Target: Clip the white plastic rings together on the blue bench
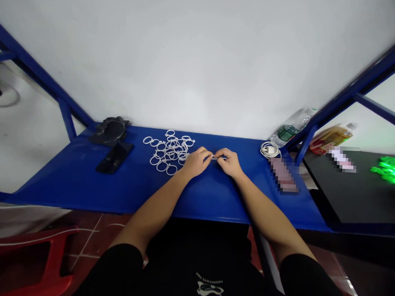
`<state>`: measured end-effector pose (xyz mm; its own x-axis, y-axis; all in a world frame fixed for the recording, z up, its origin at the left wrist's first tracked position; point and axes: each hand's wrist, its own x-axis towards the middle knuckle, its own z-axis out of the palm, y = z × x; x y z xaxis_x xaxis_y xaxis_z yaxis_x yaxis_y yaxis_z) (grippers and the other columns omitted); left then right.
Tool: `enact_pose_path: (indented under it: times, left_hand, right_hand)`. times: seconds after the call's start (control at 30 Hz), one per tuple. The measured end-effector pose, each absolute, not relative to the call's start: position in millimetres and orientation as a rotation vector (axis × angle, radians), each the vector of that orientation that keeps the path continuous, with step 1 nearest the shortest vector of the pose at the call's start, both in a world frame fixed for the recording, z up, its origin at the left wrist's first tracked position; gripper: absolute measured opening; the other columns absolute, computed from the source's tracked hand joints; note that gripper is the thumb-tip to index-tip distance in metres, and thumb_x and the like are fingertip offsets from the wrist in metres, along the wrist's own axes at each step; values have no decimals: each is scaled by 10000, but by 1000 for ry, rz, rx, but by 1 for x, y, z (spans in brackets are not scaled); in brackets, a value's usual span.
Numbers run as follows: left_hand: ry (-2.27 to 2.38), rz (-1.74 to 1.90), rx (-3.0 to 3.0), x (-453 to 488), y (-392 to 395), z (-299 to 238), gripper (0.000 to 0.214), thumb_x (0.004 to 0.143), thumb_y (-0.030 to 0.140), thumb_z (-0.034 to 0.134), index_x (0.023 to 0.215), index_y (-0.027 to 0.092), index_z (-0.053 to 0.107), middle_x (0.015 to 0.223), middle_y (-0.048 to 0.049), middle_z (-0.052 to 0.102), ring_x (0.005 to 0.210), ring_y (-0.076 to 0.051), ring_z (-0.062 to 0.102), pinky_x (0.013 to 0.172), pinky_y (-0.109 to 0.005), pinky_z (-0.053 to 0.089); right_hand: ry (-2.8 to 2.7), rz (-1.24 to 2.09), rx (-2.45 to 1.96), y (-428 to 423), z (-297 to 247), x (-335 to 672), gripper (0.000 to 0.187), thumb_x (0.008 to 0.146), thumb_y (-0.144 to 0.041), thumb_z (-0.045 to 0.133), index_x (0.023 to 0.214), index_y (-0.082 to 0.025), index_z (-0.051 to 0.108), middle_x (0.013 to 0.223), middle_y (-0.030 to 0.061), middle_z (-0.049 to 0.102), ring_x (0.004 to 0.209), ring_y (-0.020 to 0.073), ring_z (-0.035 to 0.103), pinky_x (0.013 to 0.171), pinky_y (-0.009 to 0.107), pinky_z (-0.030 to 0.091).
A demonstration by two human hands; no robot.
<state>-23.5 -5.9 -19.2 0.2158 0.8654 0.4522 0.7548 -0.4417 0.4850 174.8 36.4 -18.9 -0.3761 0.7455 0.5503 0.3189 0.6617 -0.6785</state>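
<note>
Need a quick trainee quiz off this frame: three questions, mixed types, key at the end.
1. Multiple choice: which of these is nearest the pile of white rings?
(a) the clear bottle
(b) the left hand
(c) the coiled white cable

2. True or false: from the person's side, the black smartphone lies to the left of the rings on the blue table.

3. Fill the gap: the left hand and right hand both pinch a thin piece whose colour is ____.

Key: 1 b; 2 true; 3 white.
</note>
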Motion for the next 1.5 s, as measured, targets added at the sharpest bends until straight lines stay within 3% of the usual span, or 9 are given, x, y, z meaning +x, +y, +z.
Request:
enact_pose_path:
  times: [0.1,0.3,0.43,0.57,0.77,0.97,1.2,1.33,1.5]
  left_hand:
    - [1498,1073,2343,-22,-7,-18,183,1035,324,583,1081,233,735,1130,-49,672,964,-161,696,847,-280,560]
    - [1652,1364,2281,-45,4,-9,131,981,269,641,1032,195,736,1158,-81,675,1030,-189,692,880,-301,567]
    - [2066,1484,2025,-76,12,-1,145,959,260,648,1030,193,756,1181,-105,684,999,-221,695,863,-345,570]
    - [2230,1525,1830,-87,14,4,233,918,268,703,1137,202,748,1245,-116,668,1082,-251,682,904,-365,568]
    - [1854,1350,2078,-56,7,-2,200,960,284,662,1122,205,749,1190,-89,689,1031,-203,693,934,-332,572]
    - [1448,1041,2284,-18,-11,-14,203,983,323,642,1142,254,748,1172,-41,707,1013,-179,710,924,-318,581]
    - [1439,884,2309,-14,-15,-14,336,980,350,651,1306,269,677,1288,-54,663,1077,-205,698,912,-331,582]
    - [1428,903,2293,-17,-14,-12,275,1062,408,507,1102,238,720,1126,-40,693,972,-171,694,869,-301,550]
    - [1450,930,2316,-18,-14,-10,344,1085,387,437,913,211,678,957,-24,677,867,-150,660,800,-275,503]
  right_hand:
    - [-1958,623,-834,36,-17,175,226,816,-114,517,758,-223,705,810,23,742,794,183,696,818,330,562]
    - [-1905,482,-903,39,-15,181,495,860,-143,536,1331,-248,649,1310,86,694,1002,207,696,894,382,589]
    - [-2048,338,-1018,54,-13,201,343,852,-128,547,1121,-222,738,1117,85,734,916,223,681,899,411,577]
    - [-2178,365,-1141,64,-11,219,390,814,-82,556,1134,-189,752,1059,89,736,887,218,673,885,381,566]
    - [-2397,684,-1026,55,3,234,453,707,-8,598,1061,-222,782,1123,49,745,905,180,682,870,319,554]
    - [-2417,907,-1058,45,1,234,461,680,-31,676,1087,-225,771,910,-6,739,772,158,669,720,261,523]
    - [-2222,989,-891,34,5,205,109,910,-238,630,927,-193,727,851,15,697,746,147,621,699,261,488]
    - [-1933,1244,-844,25,9,191,273,992,-432,592,1001,-182,701,746,-8,646,646,130,555,611,244,453]
    - [-1875,1249,-818,23,4,185,249,915,-394,681,1042,-185,725,772,-4,663,655,130,573,626,248,462]
